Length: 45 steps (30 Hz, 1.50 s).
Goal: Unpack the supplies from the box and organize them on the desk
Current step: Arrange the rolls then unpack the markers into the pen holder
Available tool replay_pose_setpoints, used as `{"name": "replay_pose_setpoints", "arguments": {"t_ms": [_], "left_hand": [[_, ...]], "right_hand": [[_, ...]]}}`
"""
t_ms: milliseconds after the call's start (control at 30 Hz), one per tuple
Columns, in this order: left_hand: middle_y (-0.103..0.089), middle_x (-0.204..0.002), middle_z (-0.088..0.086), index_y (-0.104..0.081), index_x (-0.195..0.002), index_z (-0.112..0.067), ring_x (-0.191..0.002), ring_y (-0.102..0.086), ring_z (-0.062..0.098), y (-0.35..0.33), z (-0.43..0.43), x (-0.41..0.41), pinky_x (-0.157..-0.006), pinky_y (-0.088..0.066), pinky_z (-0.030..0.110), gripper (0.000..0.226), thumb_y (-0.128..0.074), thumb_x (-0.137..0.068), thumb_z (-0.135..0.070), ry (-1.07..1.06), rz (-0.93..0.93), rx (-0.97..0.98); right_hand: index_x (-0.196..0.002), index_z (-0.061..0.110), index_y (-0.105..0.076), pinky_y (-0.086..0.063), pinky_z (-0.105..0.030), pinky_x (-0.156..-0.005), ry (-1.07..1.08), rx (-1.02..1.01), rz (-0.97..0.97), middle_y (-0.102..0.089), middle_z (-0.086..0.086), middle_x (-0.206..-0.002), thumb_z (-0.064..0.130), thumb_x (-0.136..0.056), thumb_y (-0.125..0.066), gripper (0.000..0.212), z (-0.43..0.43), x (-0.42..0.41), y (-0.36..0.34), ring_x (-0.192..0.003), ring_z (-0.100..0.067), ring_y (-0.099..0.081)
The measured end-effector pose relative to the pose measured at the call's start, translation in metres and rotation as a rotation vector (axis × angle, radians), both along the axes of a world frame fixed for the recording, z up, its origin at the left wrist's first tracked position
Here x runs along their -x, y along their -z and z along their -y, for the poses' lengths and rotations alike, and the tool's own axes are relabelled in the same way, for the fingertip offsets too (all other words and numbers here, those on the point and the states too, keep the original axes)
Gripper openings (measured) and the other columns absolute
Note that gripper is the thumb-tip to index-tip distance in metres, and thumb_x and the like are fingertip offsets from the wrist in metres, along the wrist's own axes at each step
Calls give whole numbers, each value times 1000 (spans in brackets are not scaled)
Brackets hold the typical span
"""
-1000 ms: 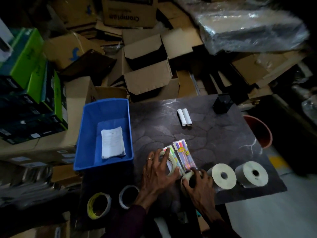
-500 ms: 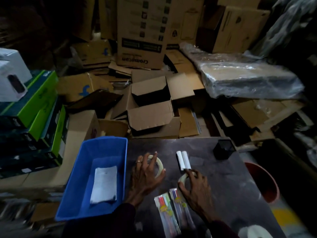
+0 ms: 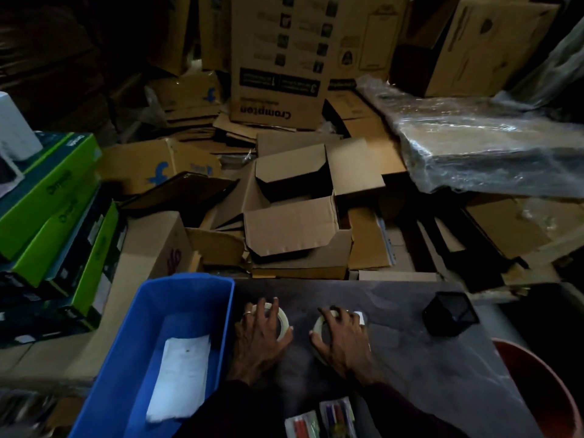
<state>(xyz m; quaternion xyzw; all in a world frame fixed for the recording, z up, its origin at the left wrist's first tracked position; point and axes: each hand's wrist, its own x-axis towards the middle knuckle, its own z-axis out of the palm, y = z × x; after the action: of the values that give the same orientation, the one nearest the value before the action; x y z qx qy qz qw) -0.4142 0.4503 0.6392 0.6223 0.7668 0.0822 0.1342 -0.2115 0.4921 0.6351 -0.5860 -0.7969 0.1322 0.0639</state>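
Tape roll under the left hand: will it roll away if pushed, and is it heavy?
Probably not: the tape roll lies flat on the desk, so it should slide. It looks light, a thin hollow ring that the left hand spans. On edge it would likely roll.

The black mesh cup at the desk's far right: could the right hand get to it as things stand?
Probably yes. The right hand grips a tape roll, and only bare desk lies between it and the black mesh cup. It would likely have to release the roll first.
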Motion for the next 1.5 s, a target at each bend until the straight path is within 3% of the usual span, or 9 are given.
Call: {"name": "replay_pose_setpoints", "arguments": {"t_ms": [133, 333, 633, 800, 933, 1067, 1167, 1267, 1500], "left_hand": [[-24, -159, 11, -22, -153, -27, -144, -22, 39, 22, -16, 4, -109, -33, 55, 86, -21, -80, -72, -58, 2, 37], [-14, -159, 7, -10, -155, -30, -146, -12, 36, 45, -30, 14, -112, -26, 56, 78, -35, -90, -66, -85, 12, 77], [-20, -159, 8, -14, -154, -33, -145, -17, 35, 66, -33, 28, -111, -29, 55, 79, -36, -88, -68, -86, 3, 89], [-20, -159, 9, -17, -154, -34, -147, -14, 34, 74, -34, 36, -117, -18, 53, 75, -27, -88, -69, -57, -13, 46], [-15, -162, 8, -9, -155, -34, -150, -5, 34, 78, -35, 35, -120, -1, 49, 72, -17, -93, -69, -32, -37, 46], [-35, -156, 12, -28, -153, -22, -146, -26, 35, 81, -36, 34, -116, -17, 55, 66, -10, -99, -56, 6, -85, 2], [-33, -157, 12, -28, -153, -17, -147, -25, 32, 82, -36, 34, -115, -18, 54, 64, -11, -100, -50, 23, -105, -41], [-29, -159, 12, -25, -154, -14, -148, -22, 32, 83, -36, 29, -117, -15, 53, 63, -19, -100, -45, 49, -134, -67], [-23, -160, 14, -20, -154, -10, -149, -18, 32, 85, -37, 26, -120, -17, 55, 64, -17, -99, -42, 62, -166, -66]], "right_hand": [[-144, 39, -37, -44, -48, -97, -40, 37, 34, -46, 0, -145, 75, -86, -30, 70, -25, 5, 15, -127, -28, -45], [-147, 36, -33, -37, -50, -103, -86, 34, 90, -42, -4, -150, 72, -87, -29, 71, -40, 12, 28, -131, -32, -42], [-149, 35, -32, -39, -55, -102, -103, 31, 42, -47, -9, -146, 72, -87, -33, 72, -53, 47, 44, -130, -37, -44], [-150, 36, -31, -39, -50, -105, -69, 25, 36, -45, -5, -148, 72, -91, -30, 69, -48, 42, 66, -133, -31, -43], [-147, 39, -33, -38, -47, -106, 2, -12, -11, -44, 0, -149, 63, -97, -28, 55, -45, 44, 68, -135, -26, -42], [-153, 29, -32, -29, -44, -116, 34, -57, -18, -39, -1, -157, 50, -100, -26, 57, -40, 47, 73, -145, -24, -33], [-157, 19, -25, -14, -45, -123, 47, -47, 4, -26, 0, -164, 46, -101, -27, 63, -41, 50, 78, -153, -19, -19], [-157, 14, -25, -3, -45, -123, 61, -70, 36, -23, -1, -165, 44, -101, -23, 64, -40, 55, 82, -153, -18, -17], [-158, 14, -17, -6, -49, -125, 65, -67, 40, -16, -1, -166, 46, -100, -14, 66, -35, 62, 83, -154, -16, -11]]}}
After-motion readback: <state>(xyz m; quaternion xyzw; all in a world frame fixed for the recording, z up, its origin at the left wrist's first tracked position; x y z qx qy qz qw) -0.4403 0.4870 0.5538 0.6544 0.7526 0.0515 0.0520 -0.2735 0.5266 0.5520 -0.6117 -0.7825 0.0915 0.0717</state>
